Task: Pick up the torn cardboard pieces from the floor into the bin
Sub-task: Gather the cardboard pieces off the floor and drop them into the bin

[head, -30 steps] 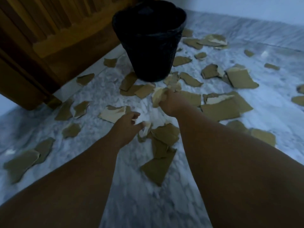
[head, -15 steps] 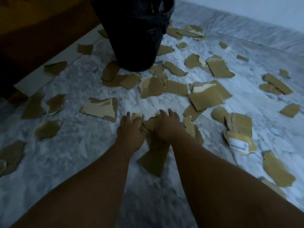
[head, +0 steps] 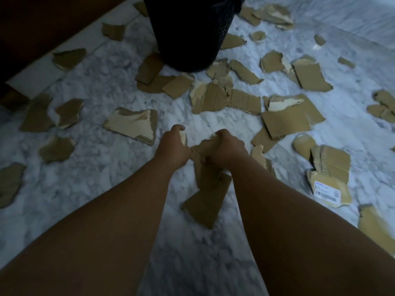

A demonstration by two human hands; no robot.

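Cardboard pieces lay scattered over the marble floor, most of them between the hands and the bin, which stood at far centre with its mouth out of frame. The left hand had its grip curled round a small pale scrap. The right hand, just beside it, had its grip closed on a crumpled brown wad. Whether the long strip below the wrists was part of that hold or lay loose on the floor could not be told.

Risks, as judged: both holds were small and bunched, so a piece could slip free on the lift to the bin and fall back. The strip, if caught only at one torn edge, could tear or drop away. With the bin's rim unseen, a toss from low down might miss. A labelled piece lay near right, and many more lay at left and far right.
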